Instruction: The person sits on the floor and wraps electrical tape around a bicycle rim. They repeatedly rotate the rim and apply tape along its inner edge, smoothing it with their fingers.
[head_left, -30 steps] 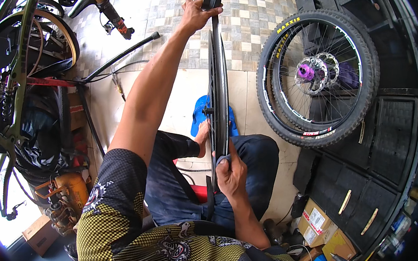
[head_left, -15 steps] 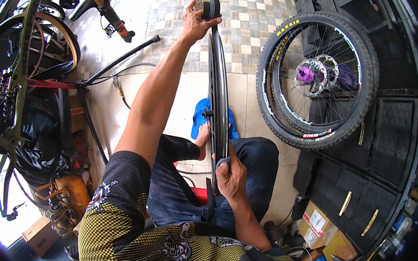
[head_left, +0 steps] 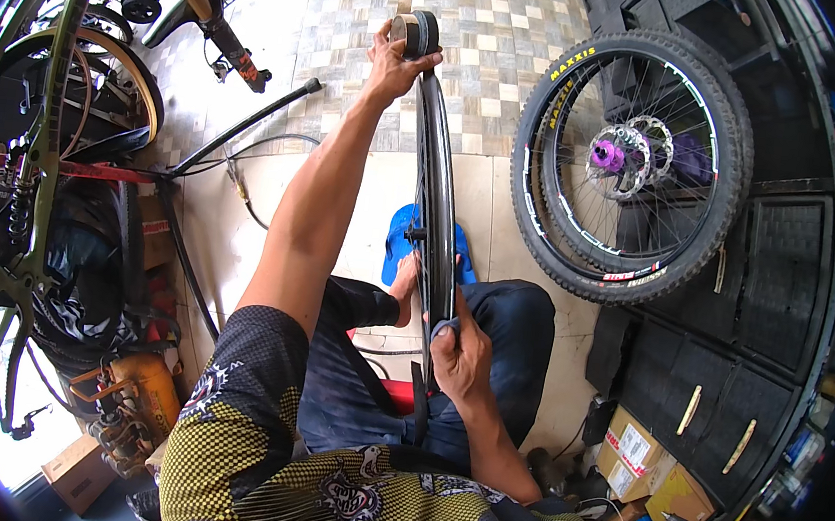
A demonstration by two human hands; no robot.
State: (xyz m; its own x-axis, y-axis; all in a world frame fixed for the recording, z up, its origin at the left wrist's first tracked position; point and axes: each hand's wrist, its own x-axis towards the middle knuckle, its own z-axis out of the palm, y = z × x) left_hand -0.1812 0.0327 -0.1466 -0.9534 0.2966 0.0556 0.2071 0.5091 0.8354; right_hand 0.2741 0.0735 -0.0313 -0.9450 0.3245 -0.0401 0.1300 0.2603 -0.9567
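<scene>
Gripping a tape roll (head_left: pixel 417 35) are left fingers (head_left: pixel 383 38), right fingers (head_left: pixel 444 346) holding cloth (head_left: pixel 444 325), cardboard box (head_left: pixel 634 450) hiding any contents

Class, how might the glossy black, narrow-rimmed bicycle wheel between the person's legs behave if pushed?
The wheel would probably feel stiff, since its outline runs in a smooth, unkinked line. It stands on a narrow edge, so it would likely tip sideways unless steadied. Its sheen suggests bare fingers might slip on it a little.

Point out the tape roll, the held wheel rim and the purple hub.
Tape roll (head_left: pixel 418 36), head view: on its dark band.
Wheel rim (head_left: pixel 444 193), head view: on its outer face.
Purple hub (head_left: pixel 606 155), head view: on its end.
</scene>
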